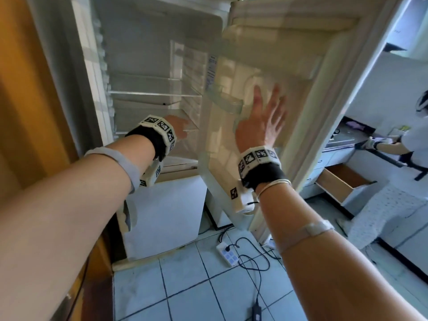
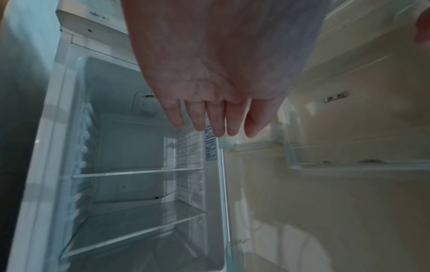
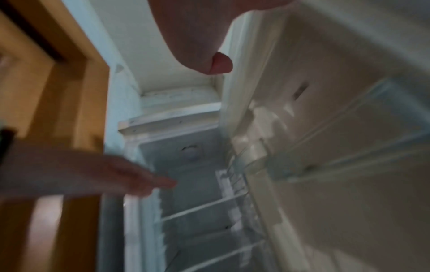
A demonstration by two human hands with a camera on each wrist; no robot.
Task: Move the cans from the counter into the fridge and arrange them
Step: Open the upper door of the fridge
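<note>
The fridge (image 1: pixel 148 72) stood open before me, its glass shelves (image 2: pixel 139 172) bare, and the door (image 1: pixel 289 72) swung wide to my right with a clear bin (image 1: pixel 225 103) jutting from its inner face. My left hand (image 1: pixel 178 127) reached toward the shelves, fingers straight and together, holding nothing. My right hand (image 1: pixel 261 121) was spread flat, fingers splayed, near the door's inner face just beside the bin; I could not tell whether it touched. No cans showed in any view. A power strip (image 1: pixel 228 253) and cable lay on the floor tiles below the door. Another person (image 1: pixel 414 135) stood at the counter (image 1: pixel 342 137) to the right, beside an open drawer (image 1: pixel 345 181).
</note>
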